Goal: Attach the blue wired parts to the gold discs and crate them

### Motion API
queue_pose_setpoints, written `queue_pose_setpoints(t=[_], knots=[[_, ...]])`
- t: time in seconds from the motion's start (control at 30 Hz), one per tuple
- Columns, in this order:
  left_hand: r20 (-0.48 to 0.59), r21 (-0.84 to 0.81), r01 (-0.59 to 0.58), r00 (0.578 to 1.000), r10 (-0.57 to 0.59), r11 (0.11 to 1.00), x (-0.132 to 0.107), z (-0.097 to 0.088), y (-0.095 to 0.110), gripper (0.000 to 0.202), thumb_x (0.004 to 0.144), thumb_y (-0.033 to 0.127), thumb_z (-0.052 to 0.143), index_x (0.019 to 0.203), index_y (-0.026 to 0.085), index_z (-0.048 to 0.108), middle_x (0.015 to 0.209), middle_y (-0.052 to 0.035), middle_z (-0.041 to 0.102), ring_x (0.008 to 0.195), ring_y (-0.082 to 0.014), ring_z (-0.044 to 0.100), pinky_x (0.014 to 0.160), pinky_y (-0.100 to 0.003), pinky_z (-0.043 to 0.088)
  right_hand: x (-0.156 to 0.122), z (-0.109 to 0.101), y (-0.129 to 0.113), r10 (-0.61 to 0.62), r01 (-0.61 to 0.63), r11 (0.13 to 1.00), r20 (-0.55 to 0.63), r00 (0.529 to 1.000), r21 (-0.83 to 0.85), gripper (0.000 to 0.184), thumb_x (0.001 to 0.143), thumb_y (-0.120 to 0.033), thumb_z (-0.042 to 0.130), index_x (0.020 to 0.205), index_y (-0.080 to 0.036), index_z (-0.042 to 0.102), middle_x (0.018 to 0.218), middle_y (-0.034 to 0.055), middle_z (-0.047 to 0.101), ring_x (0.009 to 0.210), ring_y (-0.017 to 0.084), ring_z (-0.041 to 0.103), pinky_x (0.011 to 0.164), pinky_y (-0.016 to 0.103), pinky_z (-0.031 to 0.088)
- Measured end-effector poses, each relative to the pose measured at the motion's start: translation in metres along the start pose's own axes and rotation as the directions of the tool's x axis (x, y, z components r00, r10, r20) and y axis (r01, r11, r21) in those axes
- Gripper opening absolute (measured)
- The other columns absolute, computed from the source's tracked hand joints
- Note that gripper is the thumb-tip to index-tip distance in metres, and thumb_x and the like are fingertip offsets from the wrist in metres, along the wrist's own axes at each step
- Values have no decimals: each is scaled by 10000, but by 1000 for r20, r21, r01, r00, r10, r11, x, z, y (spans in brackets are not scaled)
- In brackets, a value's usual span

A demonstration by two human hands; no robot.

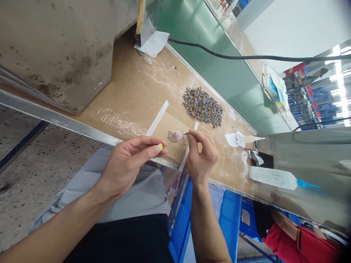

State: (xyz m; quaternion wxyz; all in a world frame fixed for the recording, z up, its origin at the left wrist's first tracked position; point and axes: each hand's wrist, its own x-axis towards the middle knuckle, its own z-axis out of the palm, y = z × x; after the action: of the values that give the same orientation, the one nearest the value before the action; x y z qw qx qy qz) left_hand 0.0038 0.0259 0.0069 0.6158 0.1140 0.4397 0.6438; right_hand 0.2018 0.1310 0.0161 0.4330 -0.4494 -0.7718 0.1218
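Note:
My left hand is closed in a pinch over the bench's front edge, with a small yellow piece showing at the thumb tip. What kind of piece it is cannot be made out. Between thumb and forefinger, my right hand grips a thin dark pointed tool. Its tip reaches the rim of a small clear round dish on a cardboard sheet. Tiny specks lie on the cardboard near the dish. Behind my hands is a heap of small blue and brass-coloured parts.
White tape strips cross the cardboard. A large stained panel stands at left. To the right are a white bottle with a blue nozzle, a smaller nozzle bottle and paper scraps. A person in red sits at lower right.

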Motion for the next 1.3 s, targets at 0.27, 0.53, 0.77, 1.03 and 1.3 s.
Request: queue_pose_setpoints(t=[0.27,0.53,0.77,1.03,1.3], knots=[[9,-13,-5,1000,5,1000,-1,-1,0,238,906,366,1096,1075,228,1001,1055,-83,960,939,-213,919,950,-248,732,-12,-5,0,148,-146,988,-42,988,42,113,1158,-313,807,1199,-294,911,1119,38,895,985,224,823,930,404,672],[2,14,-6,1000,6,1000,1,-1,0,268,866,413,1119,1041,250,998,1030,-72,957,938,-228,915,960,-285,746,-25,1,-7,303,-293,946,-54,952,140,175,1138,-399,825,1154,-248,912,1104,59,891,1009,231,831,941,392,665],[10,32,19,1000,-19,999,0,-4,0,239,898,417,1100,1063,279,996,1055,-49,958,983,-225,910,1003,-306,731,-25,5,-4,348,-337,923,-32,937,184,137,1127,-372,851,1165,-264,925,1140,39,904,1039,221,839,976,379,651],[28,6,0,1000,0,1000,0,-4,-3,196,944,339,1071,1095,243,991,1078,-59,960,983,-198,915,1017,-255,724,-26,6,-6,374,-354,907,-49,926,229,136,1115,-368,861,1164,-258,925,1148,35,912,1046,213,843,995,375,660],[59,-43,52,997,-49,998,-1,-2,2,245,904,351,1109,1091,233,1003,1051,-59,959,885,-155,901,911,-175,721,-29,2,-3,427,-389,885,-110,898,256,166,1085,-368,885,1168,-232,930,1128,50,922,1046,220,869,981,369,697]])
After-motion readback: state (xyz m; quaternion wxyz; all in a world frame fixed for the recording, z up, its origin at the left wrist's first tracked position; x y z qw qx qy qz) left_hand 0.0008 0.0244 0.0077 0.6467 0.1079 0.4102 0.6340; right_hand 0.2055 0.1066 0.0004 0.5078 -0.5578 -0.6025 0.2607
